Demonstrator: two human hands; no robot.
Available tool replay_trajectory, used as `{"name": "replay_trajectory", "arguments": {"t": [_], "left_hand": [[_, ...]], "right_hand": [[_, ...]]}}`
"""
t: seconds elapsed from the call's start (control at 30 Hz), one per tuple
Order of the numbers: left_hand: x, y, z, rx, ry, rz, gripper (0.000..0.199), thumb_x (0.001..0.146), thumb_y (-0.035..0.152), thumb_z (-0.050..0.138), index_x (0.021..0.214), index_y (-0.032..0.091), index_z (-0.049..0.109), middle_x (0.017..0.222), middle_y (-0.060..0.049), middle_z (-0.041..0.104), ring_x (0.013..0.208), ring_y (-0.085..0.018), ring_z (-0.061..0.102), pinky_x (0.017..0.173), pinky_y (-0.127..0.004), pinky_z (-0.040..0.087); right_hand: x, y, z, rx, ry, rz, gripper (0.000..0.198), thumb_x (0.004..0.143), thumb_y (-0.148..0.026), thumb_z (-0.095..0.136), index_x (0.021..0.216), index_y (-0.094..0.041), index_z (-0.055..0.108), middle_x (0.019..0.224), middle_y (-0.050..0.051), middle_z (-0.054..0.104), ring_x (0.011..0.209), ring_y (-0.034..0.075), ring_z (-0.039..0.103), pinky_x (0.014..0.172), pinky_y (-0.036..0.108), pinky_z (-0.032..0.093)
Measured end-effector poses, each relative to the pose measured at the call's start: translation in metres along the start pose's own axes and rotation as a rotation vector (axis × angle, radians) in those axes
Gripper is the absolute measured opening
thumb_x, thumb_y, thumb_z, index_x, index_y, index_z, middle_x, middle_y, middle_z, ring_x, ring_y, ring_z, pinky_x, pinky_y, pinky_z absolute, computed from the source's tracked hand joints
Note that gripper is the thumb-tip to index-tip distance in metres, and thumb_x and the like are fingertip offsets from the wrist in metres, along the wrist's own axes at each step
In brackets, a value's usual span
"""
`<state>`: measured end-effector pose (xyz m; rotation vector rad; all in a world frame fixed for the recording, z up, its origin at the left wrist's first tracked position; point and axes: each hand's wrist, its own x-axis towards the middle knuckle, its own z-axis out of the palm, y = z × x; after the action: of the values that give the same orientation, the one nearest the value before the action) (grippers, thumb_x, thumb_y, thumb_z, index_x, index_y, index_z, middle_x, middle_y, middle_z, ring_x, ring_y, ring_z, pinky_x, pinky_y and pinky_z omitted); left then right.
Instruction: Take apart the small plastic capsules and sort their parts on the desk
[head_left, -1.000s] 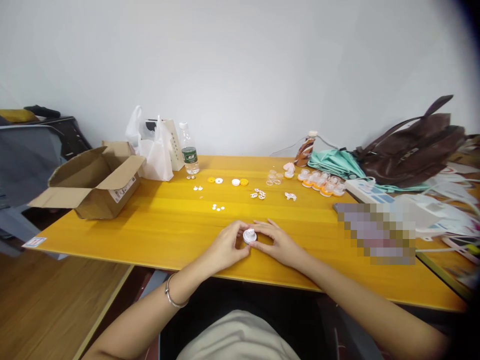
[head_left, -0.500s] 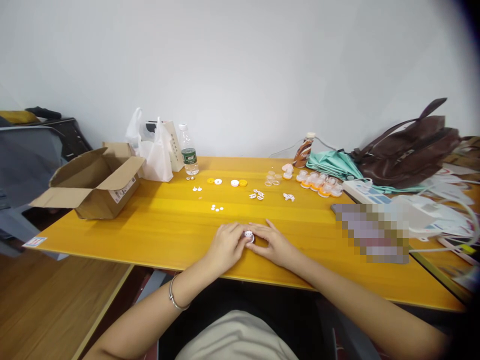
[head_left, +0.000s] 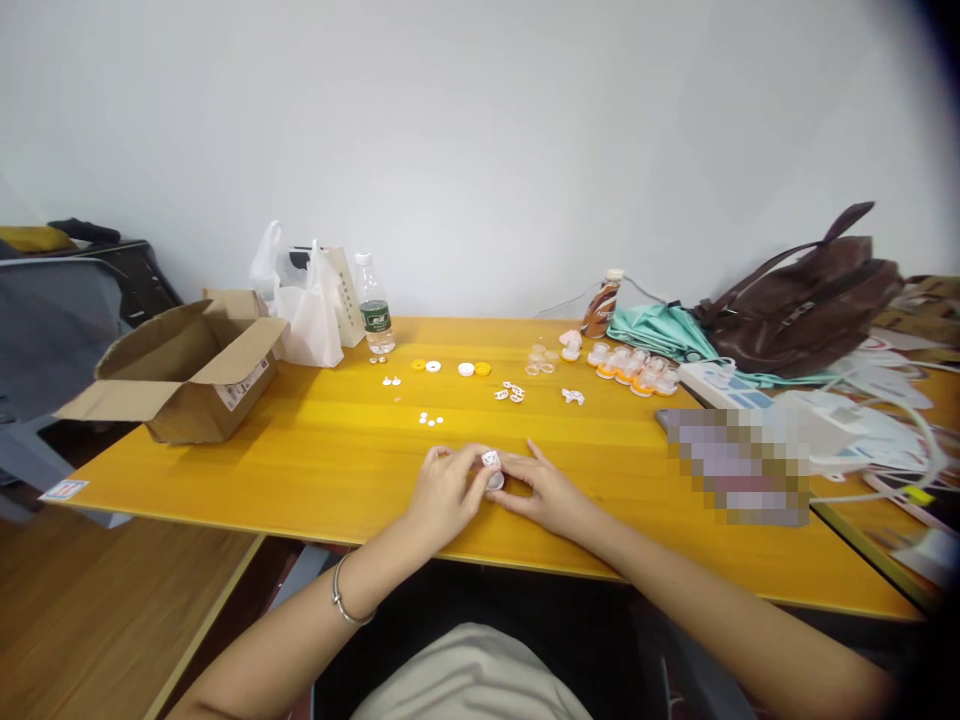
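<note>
Close to the table's front edge, my left hand pinches a small white piece with dark markings between thumb and fingers. Just below that piece is a small round, pale cup-like part, and my right hand has its thumb and fingers closed around it. The two parts are very near each other; whether they touch I cannot make out. Ahead of my hands lie several small white discs and several white pieces with dark spots.
Yellow and white rings, clear rings and orange-based clear units lie farther back. An open cardboard box and a water bottle stand left. A blurred flat device, power strip and brown bag are right.
My left hand has lifted the white piece slightly away from the round part, showing its marked side. The right hand stays around the round part. The whole view has shifted a little.
</note>
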<state>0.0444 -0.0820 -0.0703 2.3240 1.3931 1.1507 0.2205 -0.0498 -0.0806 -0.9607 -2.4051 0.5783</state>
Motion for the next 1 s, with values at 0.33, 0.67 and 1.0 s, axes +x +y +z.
{"name": "replay_trajectory", "arguments": {"t": [0.33, 0.67, 1.0], "left_hand": [[0.019, -0.001, -0.033, -0.407, -0.016, -0.134, 0.019, 0.078, 0.033, 0.057, 0.083, 0.016, 0.062, 0.081, -0.002, 0.066, 0.077, -0.014, 0.060, 0.075, -0.026, 0.047], [0.051, 0.020, -0.049, -0.474, -0.082, -0.026, 0.018, 0.075, 0.031, 0.061, 0.079, 0.014, 0.061, 0.074, -0.002, 0.063, 0.072, -0.012, 0.057, 0.070, -0.025, 0.047], [0.072, 0.015, -0.059, -0.937, -0.119, 0.152, 0.023, 0.070, 0.032, 0.068, 0.085, 0.015, 0.065, 0.084, -0.003, 0.054, 0.057, -0.007, 0.053, 0.053, -0.022, 0.049]], "right_hand": [[0.002, 0.004, -0.005, 0.212, 0.059, 0.105, 0.048, 0.075, -0.046, 0.058, 0.119, -0.028, 0.053, 0.122, 0.006, 0.057, 0.114, 0.025, 0.051, 0.106, 0.056, 0.009], [0.022, -0.031, -0.032, 0.549, 0.189, 0.049, 0.026, 0.078, -0.043, 0.056, 0.080, -0.019, 0.065, 0.080, 0.002, 0.068, 0.080, 0.017, 0.062, 0.078, 0.031, 0.048], [0.045, -0.047, -0.060, 0.643, 0.113, -0.106, 0.030, 0.077, -0.047, 0.057, 0.079, -0.019, 0.068, 0.088, 0.003, 0.069, 0.090, 0.019, 0.061, 0.084, 0.033, 0.046]]}}
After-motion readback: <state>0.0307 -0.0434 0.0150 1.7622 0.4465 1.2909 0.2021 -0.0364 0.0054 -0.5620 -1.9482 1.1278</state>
